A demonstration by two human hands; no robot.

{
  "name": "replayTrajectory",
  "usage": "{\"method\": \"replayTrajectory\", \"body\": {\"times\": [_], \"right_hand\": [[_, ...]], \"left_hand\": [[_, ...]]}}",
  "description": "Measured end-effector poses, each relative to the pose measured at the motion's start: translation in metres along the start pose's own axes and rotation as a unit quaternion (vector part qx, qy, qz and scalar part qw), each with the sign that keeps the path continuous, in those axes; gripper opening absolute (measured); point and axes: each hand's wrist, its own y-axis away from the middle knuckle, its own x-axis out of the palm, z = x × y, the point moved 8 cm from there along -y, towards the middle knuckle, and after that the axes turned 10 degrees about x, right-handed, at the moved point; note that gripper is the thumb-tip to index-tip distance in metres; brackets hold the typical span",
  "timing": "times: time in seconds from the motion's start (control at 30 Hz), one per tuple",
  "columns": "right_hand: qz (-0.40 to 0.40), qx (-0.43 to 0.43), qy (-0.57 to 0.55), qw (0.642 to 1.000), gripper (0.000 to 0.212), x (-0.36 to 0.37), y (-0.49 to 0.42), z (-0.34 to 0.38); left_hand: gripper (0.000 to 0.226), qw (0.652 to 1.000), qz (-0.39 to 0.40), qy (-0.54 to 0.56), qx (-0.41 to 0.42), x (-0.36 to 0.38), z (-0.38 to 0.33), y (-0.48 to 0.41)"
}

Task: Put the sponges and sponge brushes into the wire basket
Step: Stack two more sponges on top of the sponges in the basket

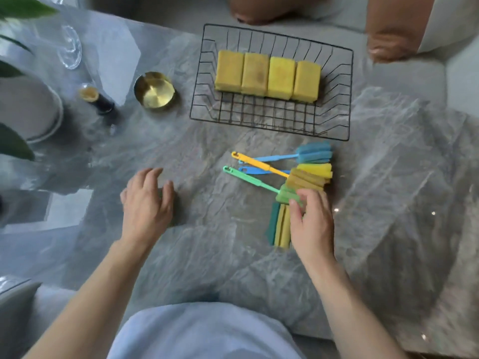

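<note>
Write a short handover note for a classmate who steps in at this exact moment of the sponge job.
Left hand: empty, open, resting on the table.
Right hand: fingers on the sponges still on the table, beside the green brush; grip not clear.
Done: four yellow sponges sit in a row in the wire basket.
Left: the table sponges and the brushes, green, orange and two blue, lying in front of the basket.

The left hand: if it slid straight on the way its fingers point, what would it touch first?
Probably nothing soon. The left hand points up the bare marble tabletop; the gold dish lies farther along that line, though depth is hard to judge.
</note>
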Motion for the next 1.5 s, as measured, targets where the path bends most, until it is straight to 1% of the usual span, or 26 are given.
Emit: {"method": "replayTrajectory", "body": {"times": [0.07,0.13,0.2,0.27,0.37,0.47,0.53,0.63,0.8,0.87,0.9,0.97,1.0,1.07,1.17,1.23,1.3,1.33,1.4,1.43,1.5], "right_hand": [[-0.008,0.048,-0.009,0.999,0.011,0.003,0.020,-0.024],[0.001,0.138,-0.028,0.990,0.007,0.011,0.032,-0.054],[0.030,0.237,-0.064,0.969,0.006,0.024,0.038,-0.078],[0.070,0.279,-0.090,0.954,0.013,0.039,0.040,-0.087],[0.113,0.272,-0.105,0.950,0.025,0.056,0.040,-0.079],[0.130,0.239,-0.034,0.962,0.042,0.070,0.038,-0.067],[0.134,0.229,-0.008,0.964,0.049,0.079,0.039,-0.057],[0.128,0.227,0.004,0.965,0.051,0.090,0.042,-0.043],[0.109,0.231,0.018,0.967,0.050,0.102,0.045,-0.028],[0.112,0.237,0.009,0.965,0.046,0.106,0.046,-0.024],[0.112,0.240,0.007,0.964,0.045,0.107,0.047,-0.023],[0.109,0.248,0.002,0.963,0.044,0.108,0.048,-0.023],[0.108,0.252,0.001,0.962,0.043,0.108,0.049,-0.024],[0.109,0.259,0.000,0.960,0.042,0.108,0.050,-0.025],[0.107,0.262,-0.002,0.959,0.040,0.108,0.052,-0.028],[0.106,0.263,-0.002,0.959,0.038,0.107,0.052,-0.029],[0.107,0.264,-0.004,0.958,0.038,0.108,0.052,-0.029],[0.107,0.264,-0.004,0.958,0.038,0.108,0.052,-0.029],[0.107,0.266,-0.005,0.958,0.038,0.108,0.052,-0.029],[0.106,0.267,-0.005,0.958,0.038,0.107,0.052,-0.028],[0.106,0.266,-0.004,0.958,0.037,0.107,0.052,-0.028]], "left_hand": [[0.039,0.999,-0.005,0.003,-0.054,-0.004,0.028,0.023],[0.040,0.995,0.000,0.004,-0.103,-0.002,0.047,0.039],[0.045,0.991,0.017,0.007,-0.135,0.004,0.057,0.049],[0.051,0.989,0.043,0.020,-0.141,0.015,0.059,0.054],[0.050,0.988,0.061,0.051,-0.129,0.028,0.055,0.057],[0.049,0.984,0.049,0.094,-0.143,0.033,0.054,0.057],[0.046,0.979,0.048,0.112,-0.163,0.036,0.056,0.056],[0.035,0.975,0.036,0.129,-0.174,0.036,0.057,0.054],[0.033,0.976,0.029,0.157,-0.151,0.035,0.049,0.044],[0.033,0.981,0.021,0.151,-0.117,0.032,0.038,0.039],[0.034,0.988,0.018,0.126,-0.085,0.029,0.032,0.037],[0.036,0.999,0.021,0.041,-0.005,0.029,0.016,0.035],[0.037,0.999,0.030,0.003,0.031,0.032,0.009,0.035],[0.037,0.993,0.056,-0.037,0.094,0.041,-0.005,0.040],[0.031,0.982,0.073,-0.044,0.169,0.052,-0.022,0.051],[0.033,0.980,0.076,-0.009,0.183,0.052,-0.027,0.053],[0.041,0.982,0.073,0.029,0.174,0.050,-0.027,0.052],[0.045,0.985,0.064,0.047,0.155,0.048,-0.026,0.049],[0.051,0.993,0.039,0.069,0.086,0.045,-0.017,0.044],[0.054,0.996,0.039,0.071,0.046,0.045,-0.010,0.041],[0.054,0.993,0.069,0.089,-0.020,0.052,0.002,0.038]]}}
